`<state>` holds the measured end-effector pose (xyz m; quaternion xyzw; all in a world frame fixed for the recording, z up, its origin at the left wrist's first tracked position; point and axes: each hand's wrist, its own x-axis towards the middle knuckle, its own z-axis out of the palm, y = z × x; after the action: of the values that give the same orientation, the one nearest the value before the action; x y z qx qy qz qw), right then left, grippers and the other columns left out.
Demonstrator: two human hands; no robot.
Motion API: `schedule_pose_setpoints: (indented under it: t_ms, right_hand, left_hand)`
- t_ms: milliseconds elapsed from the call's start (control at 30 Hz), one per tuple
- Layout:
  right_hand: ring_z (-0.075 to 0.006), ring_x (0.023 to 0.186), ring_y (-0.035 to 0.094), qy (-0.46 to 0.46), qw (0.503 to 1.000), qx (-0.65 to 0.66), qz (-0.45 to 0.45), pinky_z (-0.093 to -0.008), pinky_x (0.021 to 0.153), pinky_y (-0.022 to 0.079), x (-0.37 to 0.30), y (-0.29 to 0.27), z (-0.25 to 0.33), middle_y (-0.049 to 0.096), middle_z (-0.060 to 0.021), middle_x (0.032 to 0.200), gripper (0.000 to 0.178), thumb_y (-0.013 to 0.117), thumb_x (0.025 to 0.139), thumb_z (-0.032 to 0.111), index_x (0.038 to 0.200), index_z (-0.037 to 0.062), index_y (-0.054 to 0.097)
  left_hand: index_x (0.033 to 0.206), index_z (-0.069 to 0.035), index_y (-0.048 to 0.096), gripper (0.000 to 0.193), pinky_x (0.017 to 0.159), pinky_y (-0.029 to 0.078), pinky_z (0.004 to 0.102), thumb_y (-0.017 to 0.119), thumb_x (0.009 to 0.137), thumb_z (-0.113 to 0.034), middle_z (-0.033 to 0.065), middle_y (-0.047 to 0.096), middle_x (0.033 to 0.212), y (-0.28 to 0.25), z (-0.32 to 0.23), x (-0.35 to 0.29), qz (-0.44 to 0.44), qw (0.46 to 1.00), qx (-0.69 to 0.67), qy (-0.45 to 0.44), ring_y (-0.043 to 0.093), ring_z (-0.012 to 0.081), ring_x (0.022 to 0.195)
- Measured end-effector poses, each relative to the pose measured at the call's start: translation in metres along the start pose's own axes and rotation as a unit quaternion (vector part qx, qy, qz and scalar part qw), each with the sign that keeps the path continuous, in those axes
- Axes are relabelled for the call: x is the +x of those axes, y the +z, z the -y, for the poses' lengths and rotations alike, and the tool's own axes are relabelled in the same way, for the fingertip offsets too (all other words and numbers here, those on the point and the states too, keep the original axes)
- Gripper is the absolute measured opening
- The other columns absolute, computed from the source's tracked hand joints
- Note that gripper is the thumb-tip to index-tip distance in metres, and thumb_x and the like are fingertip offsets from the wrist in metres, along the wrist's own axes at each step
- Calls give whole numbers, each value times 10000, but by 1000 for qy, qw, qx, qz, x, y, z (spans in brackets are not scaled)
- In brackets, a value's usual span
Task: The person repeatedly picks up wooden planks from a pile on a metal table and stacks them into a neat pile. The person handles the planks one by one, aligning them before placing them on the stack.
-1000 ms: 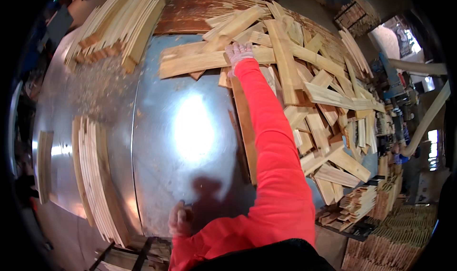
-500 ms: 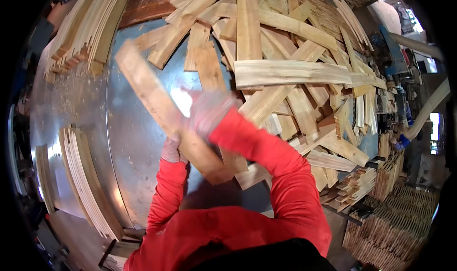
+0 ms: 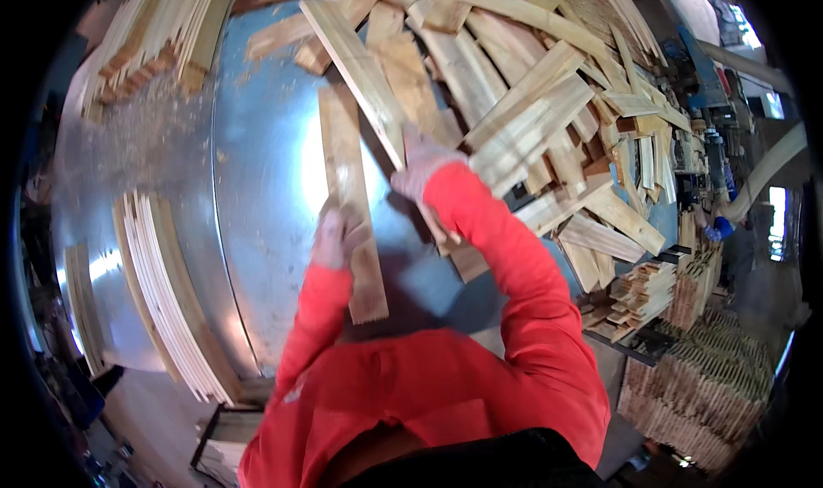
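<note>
- shiny metal tabletop (image 3: 266, 153) fills the middle, a dark seam running down it, sawdust scattered toward its far left part.
- left hand (image 3: 337, 231) sits on the near half of a flat plank (image 3: 343, 158), which points away from the body; its fingers look curled on the wood, but blur hides whether they grip it firmly.
- right hand (image 3: 420, 164) is clamped around the near end of a second plank (image 3: 360, 76), thumb on one side and fingers on the other; this plank slants up and to the left, one narrow edge showing.
- both planks are in front of the person, the second one to the right of the first and beside the pile.
- loose pile of boards (image 3: 514, 102) spreads over the right side, pieces crossing at many angles.
- neat stack (image 3: 154, 42) stands at the far left, another row of boards (image 3: 167, 299) at the near left.
- red sleeves (image 3: 324, 312) cover both arms.
- pale hose (image 3: 767, 171) curves at the right edge.
</note>
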<state>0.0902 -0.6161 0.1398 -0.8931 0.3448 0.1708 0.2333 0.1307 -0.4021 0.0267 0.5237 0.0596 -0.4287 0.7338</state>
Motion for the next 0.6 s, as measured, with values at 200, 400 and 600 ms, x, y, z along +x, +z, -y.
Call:
schedule_pose_setpoints:
  t_ms: [200, 400, 600]
  right_hand:
    - [-299, 1055, 602, -62, 945, 314, -76, -363, 908, 476, -74, 149, -39, 631, -202, 1147, 522, 553, 857, 194, 1347, 28, 486]
    - [-240, 1089, 596, -131, 804, 578, -58, -328, 965, 449, -67, 107, -12, 612, -158, 1217, 497, 519, 917, 83, 1394, -3, 411]
    - [-157, 1036, 557, -156, 849, 481, -155, -279, 899, 461, -30, 86, 5, 586, -117, 1202, 487, 574, 939, 95, 1387, -21, 421]
  left_hand:
    - [1228, -15, 575, 445, 792, 534, 325, 607, 913, -327, 50, 649, 1056, 1, 25, 3, 213, 975, -4, -68, 638, 163, 920]
    - [1159, -34, 615, 369, 635, 549, 323, 604, 908, -304, 107, 686, 925, -8, 6, -82, 177, 964, 9, -199, 670, 178, 750]
    - [1016, -39, 600, 289, 358, 411, 286, 628, 892, -298, 119, 629, 627, -23, -69, -28, 42, 978, 184, -84, 546, 178, 411]
